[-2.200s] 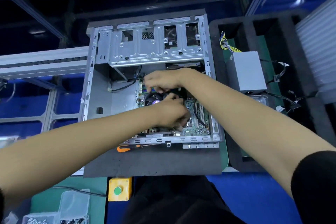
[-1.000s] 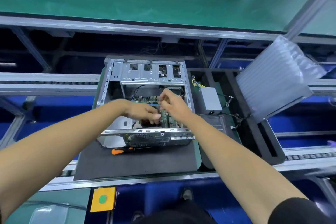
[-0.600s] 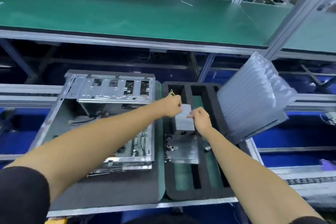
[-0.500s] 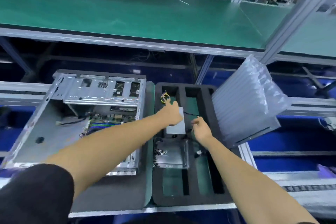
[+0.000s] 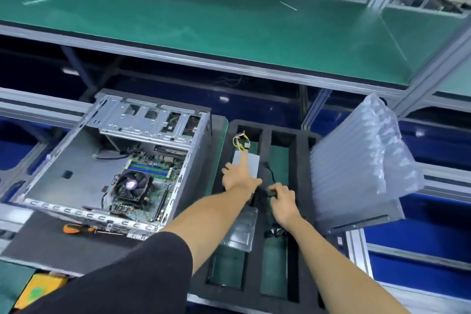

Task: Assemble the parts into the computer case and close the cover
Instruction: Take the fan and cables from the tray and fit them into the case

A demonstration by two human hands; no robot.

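The open computer case (image 5: pixel 76 160) lies on a dark mat at the left, with the motherboard and its CPU fan (image 5: pixel 130 185) inside. To its right a black foam tray (image 5: pixel 303 211) holds the grey power supply (image 5: pixel 252 162) with its yellow-black wire bundle (image 5: pixel 239 139). My left hand (image 5: pixel 239 176) rests on the power supply, index finger stretched along its top. My right hand (image 5: pixel 281 197) grips a black cable (image 5: pixel 269 173) just right of the power supply. A clear plastic packet (image 5: pixel 240 231) lies in the tray below my left forearm.
An orange-handled screwdriver (image 5: pixel 76 229) lies on the mat (image 5: pixel 51 245) in front of the case. A clear air-cushion pack (image 5: pixel 356 166) leans at the tray's right side. A green shelf (image 5: pixel 204 13) runs above. A yellow box with a green button (image 5: pixel 38 290) sits at bottom left.
Both hands left the inside of the case and moved right to the foam tray. My left hand settled on the power supply and my right hand took hold of the black cable.
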